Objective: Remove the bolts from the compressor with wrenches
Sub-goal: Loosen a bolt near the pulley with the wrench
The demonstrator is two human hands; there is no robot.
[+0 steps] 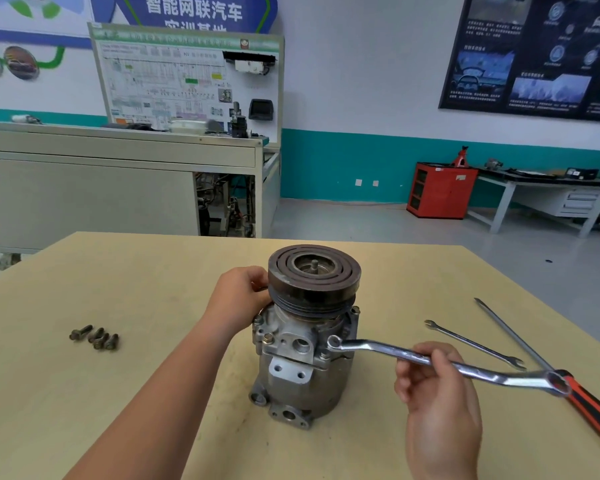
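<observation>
Toward the left edge of the pale wooden desk (118,271), four loose dark bolts (96,337) are lying in a tight cluster, already out. To their right, the left grip (238,296) is curling its fingers round the rim of the dark grooved pulley (314,275), steadying the grey cast-metal compressor (305,362), which is standing upright at the middle of the desk. The ring end of the long chromed ring spanner (371,348) is sitting over a flange bolt (334,342) on the compressor's right side, and the right grip (437,393) is closing on its shank about midway. Near the right edge, a slim open-ended wrench (475,344) and a long screwdriver with a red-and-black handle (520,341) are lying unused.

The step in hand looks like loosening this bolt. Next the spanner needs swinging while the body is being held from turning. Other flange bolts appear to be waiting.
</observation>
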